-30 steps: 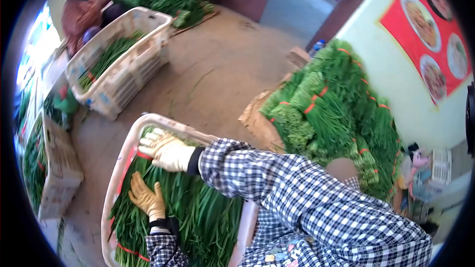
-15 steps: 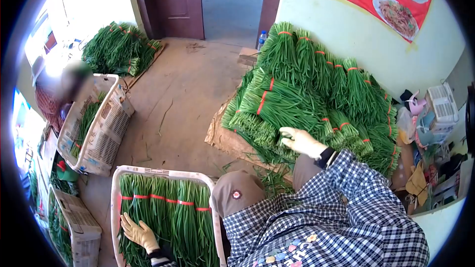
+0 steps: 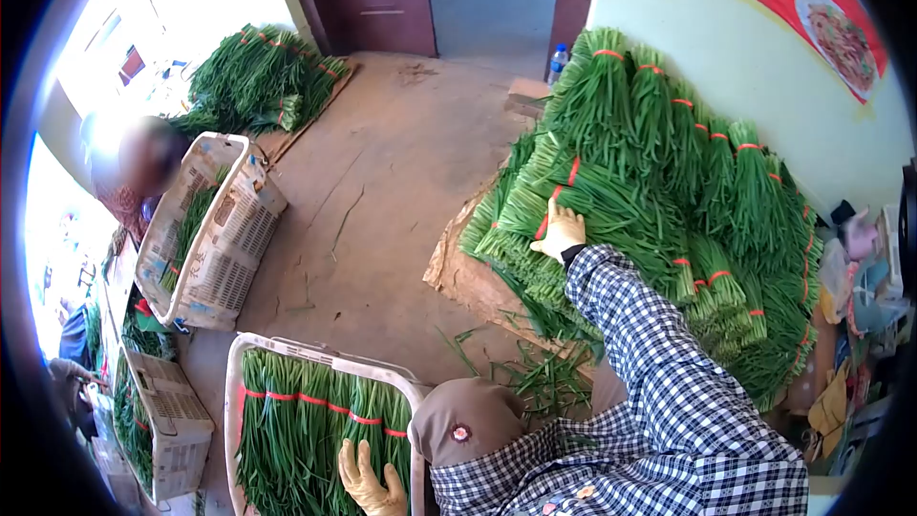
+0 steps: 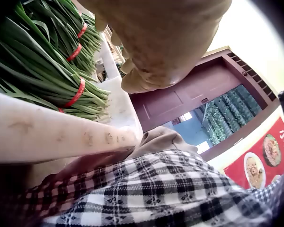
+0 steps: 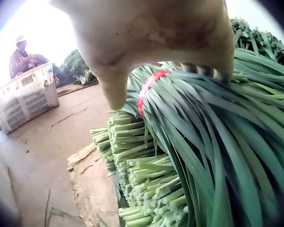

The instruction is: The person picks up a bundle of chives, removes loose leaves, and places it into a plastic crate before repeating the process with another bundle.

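My gloved right hand [image 3: 562,232] reaches onto the pile of garlic chive bundles by the wall. In the right wrist view its thumb and fingers straddle one bundle [image 5: 189,109] near its red band [image 5: 149,90], gripping it from above. Pale cut stems of other bundles [image 5: 146,165] show below. My gloved left hand [image 3: 371,483] is over the white crate [image 3: 232,420], fingers spread and loosely bent above the leaves, holding nothing. Rows of red-banded chive bundles [image 3: 296,440] fill this crate, stems toward its far side.
Another crate [image 3: 215,248] stands at the left, with a person [image 3: 124,172] behind it. A further crate [image 3: 172,420] is nearer at left. More chives [image 3: 258,76] lie by the door. Cardboard [image 3: 478,277] is under the pile, and a bottle [image 3: 558,64] stands beside it.
My right hand has left the crate's bundles and moved right onto the pile, now around a bundle. My left hand has shifted rightward over the crate. The head view has turned.
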The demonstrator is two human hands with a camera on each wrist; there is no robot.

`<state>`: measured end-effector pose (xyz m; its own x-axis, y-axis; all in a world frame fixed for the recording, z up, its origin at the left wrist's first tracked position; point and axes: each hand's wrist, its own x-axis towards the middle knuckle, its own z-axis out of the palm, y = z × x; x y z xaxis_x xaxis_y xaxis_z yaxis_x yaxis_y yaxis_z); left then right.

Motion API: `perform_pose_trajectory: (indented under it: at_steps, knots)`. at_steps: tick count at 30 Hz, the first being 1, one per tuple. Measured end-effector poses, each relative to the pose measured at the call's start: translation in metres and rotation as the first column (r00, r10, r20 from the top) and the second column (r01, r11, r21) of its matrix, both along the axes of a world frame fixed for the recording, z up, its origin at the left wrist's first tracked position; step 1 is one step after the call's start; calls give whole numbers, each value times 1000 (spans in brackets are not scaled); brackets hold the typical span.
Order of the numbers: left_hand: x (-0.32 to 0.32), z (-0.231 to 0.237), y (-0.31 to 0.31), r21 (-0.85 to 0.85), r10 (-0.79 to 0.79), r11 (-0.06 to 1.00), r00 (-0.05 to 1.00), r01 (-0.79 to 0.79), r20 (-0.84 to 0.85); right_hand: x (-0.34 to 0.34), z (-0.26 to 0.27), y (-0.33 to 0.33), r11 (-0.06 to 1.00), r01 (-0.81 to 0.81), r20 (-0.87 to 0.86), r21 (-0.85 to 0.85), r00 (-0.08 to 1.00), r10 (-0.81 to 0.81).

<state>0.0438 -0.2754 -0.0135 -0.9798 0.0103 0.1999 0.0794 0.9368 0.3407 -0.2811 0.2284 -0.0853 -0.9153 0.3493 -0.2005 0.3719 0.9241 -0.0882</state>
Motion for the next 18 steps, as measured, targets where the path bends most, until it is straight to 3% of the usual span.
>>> perform_pose_trajectory:
  at_steps: [5,11,14,16,18]
  knots:
    - [-6,-2,11,53,25,998,998,-28,57,-20,-27,-6,966,-8,62,259,998,-9]
    - [-46,21,40,113,-102,988,994,105,-40,5,-18,-2,953,-117,-65,279,988,140]
    - [-62,36,57,155,-166,970,975,189,-149,38,13,-6,934,-306,-128,183,935,331]
    - [-73,53,77,317,-203,914,962,253,-183,65,43,-11,909,-415,-285,31,868,406]
    - [-80,65,99,536,-248,790,955,298,-166,99,88,-23,843,-533,-442,-64,773,455]
